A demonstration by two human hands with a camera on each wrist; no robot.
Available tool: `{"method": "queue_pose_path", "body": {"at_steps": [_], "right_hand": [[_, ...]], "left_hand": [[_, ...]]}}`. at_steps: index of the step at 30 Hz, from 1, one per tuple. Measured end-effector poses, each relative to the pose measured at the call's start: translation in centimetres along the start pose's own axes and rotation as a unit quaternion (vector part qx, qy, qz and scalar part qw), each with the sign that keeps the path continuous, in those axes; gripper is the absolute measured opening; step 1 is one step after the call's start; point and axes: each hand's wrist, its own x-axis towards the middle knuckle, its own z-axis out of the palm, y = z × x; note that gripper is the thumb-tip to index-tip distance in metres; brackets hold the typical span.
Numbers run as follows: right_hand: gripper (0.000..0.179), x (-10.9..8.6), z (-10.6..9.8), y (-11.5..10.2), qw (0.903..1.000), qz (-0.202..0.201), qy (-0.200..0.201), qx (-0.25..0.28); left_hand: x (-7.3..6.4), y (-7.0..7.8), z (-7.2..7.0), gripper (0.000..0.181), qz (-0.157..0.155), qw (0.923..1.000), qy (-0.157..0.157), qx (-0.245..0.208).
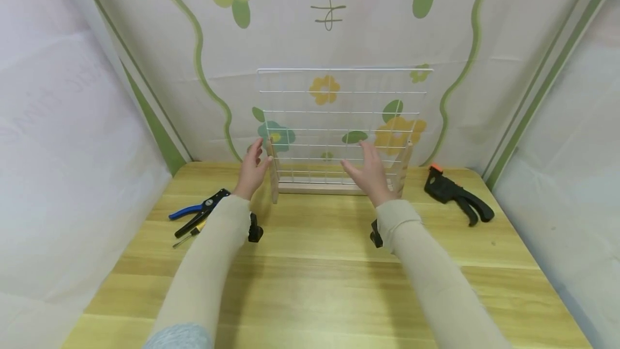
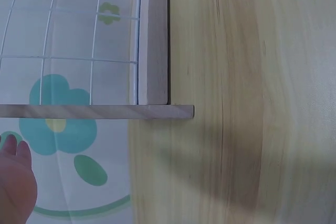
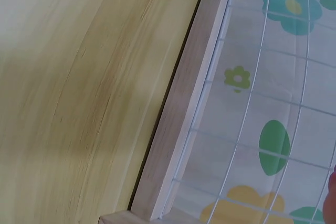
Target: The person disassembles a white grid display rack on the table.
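A: Work sits at the table's (image 1: 315, 295) 12 o'clock: white wire grid (image 1: 339, 130) standing within a wooden frame (image 1: 322, 189). Step?

B: Seating or checking the grid, I judge. Left hand (image 1: 250, 174) at its 8, right hand (image 1: 372, 176) at its 5, fingers loosely spread, neither gripping anything.

A: Next move?

B: Probably wants light, even contact on both end pieces (image 1: 273, 174).

A: Room?

B: Backdrop (image 1: 358, 47) close at 12; bare wood toward 6. Black clamp (image 1: 444, 188) at 4, pliers (image 1: 209, 202) at 8, both apart from the frame.
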Motion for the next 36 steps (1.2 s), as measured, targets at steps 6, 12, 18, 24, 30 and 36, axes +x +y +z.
{"method": "queue_pose_path", "body": {"at_steps": [6,12,18,24,30,36], "right_hand": [[0.077,0.5,0.8,-1.0,0.9986,0.029,0.016,0.041],[0.078,1.3,1.4,-2.1,0.9890,0.077,0.046,0.118],[0.077,2.0,1.8,-3.5,0.9792,0.100,0.060,0.165],[0.074,2.3,2.6,-4.1,0.9750,0.115,0.076,0.174],[0.073,2.4,3.1,-4.4,0.9711,0.125,0.083,0.186],[0.069,2.7,3.2,-4.5,0.9672,0.132,0.095,0.195]], "left_hand": [[0.2,0.4,0.0,0.061,-0.036,0.9993,0.001,0.009],[0.8,0.9,0.0,0.061,-0.061,0.9981,0.004,0.005],[1.6,1.3,0.0,0.061,-0.067,0.9976,0.001,-0.016],[2.0,1.2,0.1,0.057,-0.051,0.9985,-0.010,-0.015],[1.8,1.0,0.3,0.055,-0.064,0.9974,-0.015,-0.030],[1.6,0.9,0.5,0.055,-0.062,0.9965,-0.012,-0.054]]}}
